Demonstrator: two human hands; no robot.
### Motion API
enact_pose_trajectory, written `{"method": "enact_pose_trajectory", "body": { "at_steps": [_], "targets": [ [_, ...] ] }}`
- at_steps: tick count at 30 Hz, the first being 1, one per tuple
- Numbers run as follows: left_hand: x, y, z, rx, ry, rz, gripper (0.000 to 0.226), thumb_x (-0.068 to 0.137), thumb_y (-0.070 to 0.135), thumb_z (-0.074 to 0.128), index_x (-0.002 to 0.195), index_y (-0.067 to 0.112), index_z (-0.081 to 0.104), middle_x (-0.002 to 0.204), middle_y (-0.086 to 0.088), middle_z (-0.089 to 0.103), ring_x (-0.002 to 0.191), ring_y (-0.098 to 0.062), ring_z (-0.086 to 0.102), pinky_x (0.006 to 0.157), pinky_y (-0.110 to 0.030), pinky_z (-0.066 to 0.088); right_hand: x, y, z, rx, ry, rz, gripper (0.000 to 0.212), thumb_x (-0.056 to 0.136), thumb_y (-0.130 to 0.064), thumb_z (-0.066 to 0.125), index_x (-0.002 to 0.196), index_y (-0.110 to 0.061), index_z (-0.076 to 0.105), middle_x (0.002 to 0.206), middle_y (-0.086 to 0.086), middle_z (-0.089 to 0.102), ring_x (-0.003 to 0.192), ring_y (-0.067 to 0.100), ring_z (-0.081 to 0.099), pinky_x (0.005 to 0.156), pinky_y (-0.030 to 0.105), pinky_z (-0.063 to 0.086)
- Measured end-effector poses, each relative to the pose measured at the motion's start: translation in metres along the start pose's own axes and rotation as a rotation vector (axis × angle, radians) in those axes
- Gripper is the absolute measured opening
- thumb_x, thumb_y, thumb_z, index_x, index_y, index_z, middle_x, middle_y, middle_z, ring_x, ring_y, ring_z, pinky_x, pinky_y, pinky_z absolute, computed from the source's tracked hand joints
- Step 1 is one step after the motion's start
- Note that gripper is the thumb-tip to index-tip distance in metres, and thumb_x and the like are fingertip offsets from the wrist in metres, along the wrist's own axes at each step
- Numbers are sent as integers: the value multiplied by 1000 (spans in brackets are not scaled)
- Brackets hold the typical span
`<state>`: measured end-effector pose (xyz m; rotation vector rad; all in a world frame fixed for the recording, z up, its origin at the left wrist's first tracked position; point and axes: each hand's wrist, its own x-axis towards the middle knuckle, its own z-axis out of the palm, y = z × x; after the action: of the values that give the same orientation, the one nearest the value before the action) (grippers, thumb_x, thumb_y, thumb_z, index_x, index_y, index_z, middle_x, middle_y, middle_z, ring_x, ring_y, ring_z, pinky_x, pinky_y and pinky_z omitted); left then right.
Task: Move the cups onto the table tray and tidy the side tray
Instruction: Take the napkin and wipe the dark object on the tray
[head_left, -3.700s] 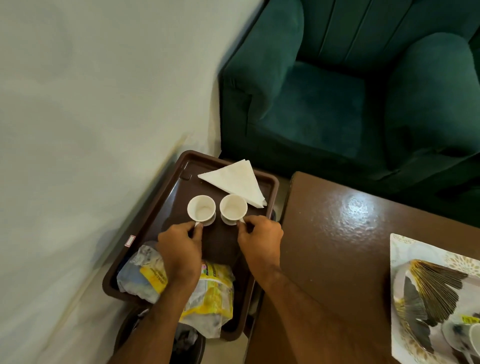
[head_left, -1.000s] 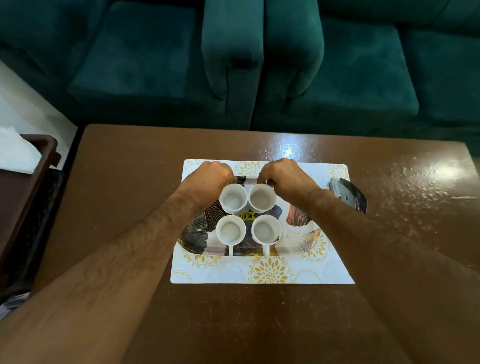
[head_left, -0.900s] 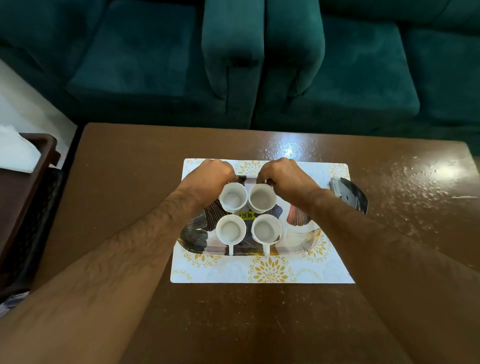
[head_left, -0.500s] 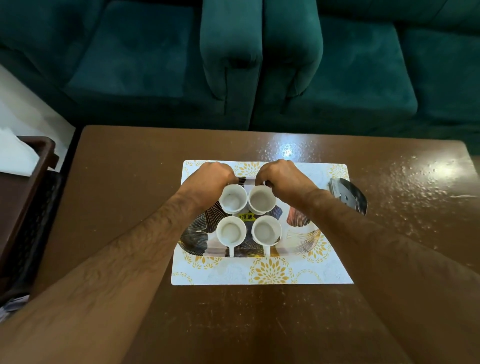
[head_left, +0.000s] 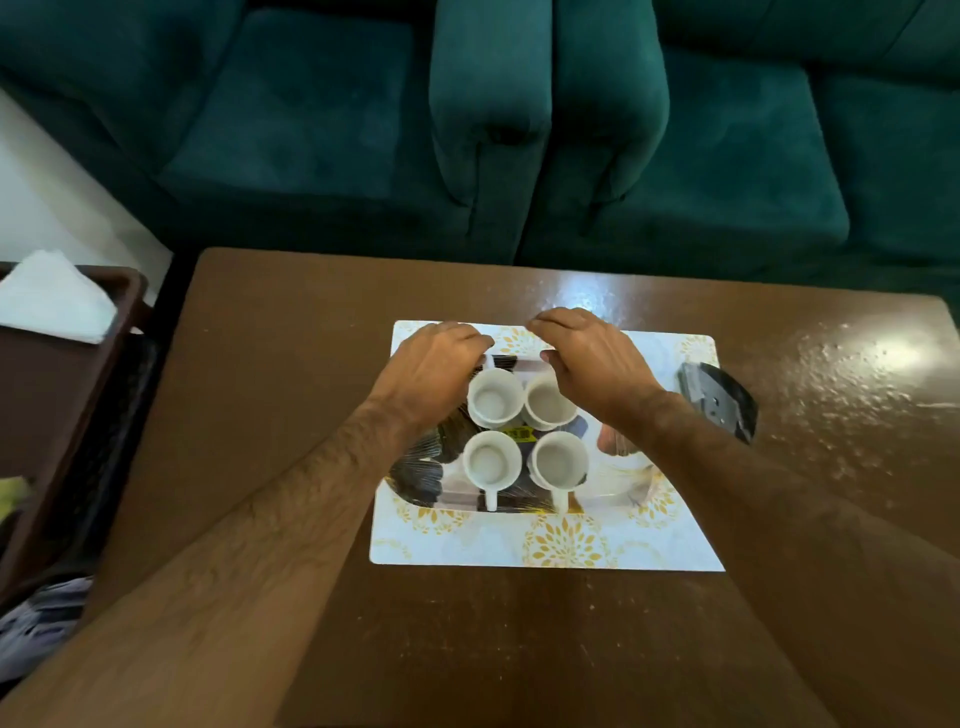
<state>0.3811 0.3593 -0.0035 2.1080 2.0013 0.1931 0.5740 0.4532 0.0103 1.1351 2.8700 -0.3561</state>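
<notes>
Several small white cups stand in two rows on the patterned table tray (head_left: 631, 486). The back left cup (head_left: 493, 399) and back right cup (head_left: 548, 404) sit just under my hands. The front left cup (head_left: 491, 461) and front right cup (head_left: 560, 461) have their handles pointing toward me. My left hand (head_left: 431, 369) hovers over the back left cup with fingers loosened and holds nothing. My right hand (head_left: 592, 364) is raised over the back right cup, fingers spread, also holding nothing. The brown side tray (head_left: 67, 384) is at the left edge.
The table tray rests on a white and gold placemat (head_left: 571, 543) on the brown table (head_left: 291, 364). A folded white napkin (head_left: 52, 299) lies in the side tray. A dark leaf-shaped object (head_left: 719, 402) sits right of the mat. Green sofas stand behind the table.
I carried two cups from the side tray to the table tray and set them behind the other two. In the last half second both hands loosened and lifted off the back cups.
</notes>
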Motion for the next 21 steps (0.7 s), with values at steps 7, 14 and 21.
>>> {"method": "enact_pose_trajectory", "body": {
  "at_steps": [7,14,21],
  "targets": [
    [-46,-42,-9,7,96,-71,57,105,48,44,147,10,46,146,-7,56,135,-24,50,122,-41,32,18,-66,8,-118,85,-52,62,101,-45,53,149,-7,42,152,13,49,136,33,47,109,48,44],
    [-124,-126,-34,18,117,-194,63,106,50,37,155,10,37,157,-10,46,148,-23,40,129,-39,19,48,-173,20,-135,86,-121,68,102,-49,50,153,-7,39,156,13,46,142,31,44,117,46,36],
    [-200,-228,-62,2,122,-343,65,106,52,35,157,13,33,160,-9,42,150,-23,37,128,-37,17,97,-290,37,-82,51,-203,71,104,-54,43,159,-13,27,164,8,34,151,26,31,125,44,25]
  ]
}}
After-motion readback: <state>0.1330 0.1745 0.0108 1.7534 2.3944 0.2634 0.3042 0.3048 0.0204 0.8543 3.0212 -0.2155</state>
